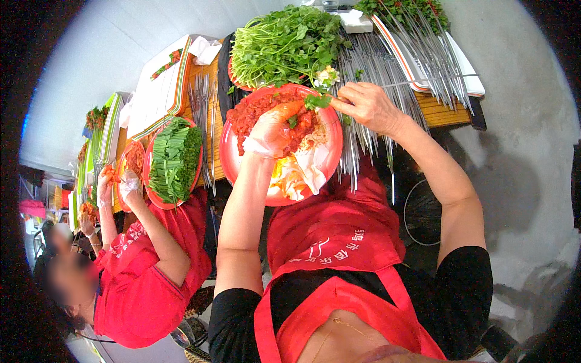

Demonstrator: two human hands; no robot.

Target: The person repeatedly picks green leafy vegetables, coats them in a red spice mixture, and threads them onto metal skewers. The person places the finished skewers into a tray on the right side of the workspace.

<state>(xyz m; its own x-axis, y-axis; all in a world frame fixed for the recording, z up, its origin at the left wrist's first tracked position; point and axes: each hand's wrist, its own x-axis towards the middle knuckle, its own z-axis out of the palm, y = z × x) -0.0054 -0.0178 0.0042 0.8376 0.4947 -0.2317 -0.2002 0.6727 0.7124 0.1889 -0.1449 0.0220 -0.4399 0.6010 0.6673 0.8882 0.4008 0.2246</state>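
My left hand (272,131), in a clear plastic glove with red-stained fingers, is over the red raw meat pieces (243,113) in a round red-rimmed basin (337,149). Its fingertips are close to a coriander sprig (317,100); whether they pinch anything is not clear. My bare right hand (363,106) is closed around a thin metal skewer (431,80) at the basin's right edge, with the sprig at its fingertips. Crumpled, stained plastic or paper (302,174) lies in the basin's near part. Behind the basin is a heap of fresh coriander (290,45).
Many metal skewers (372,59) lie to the right, beside white trays (399,54). At left are stacked trays (159,81), a basin of cut green leaves (174,159) and a co-worker (140,290) with gloved hands at another basin. A tissue pack (356,20) stands at the back.
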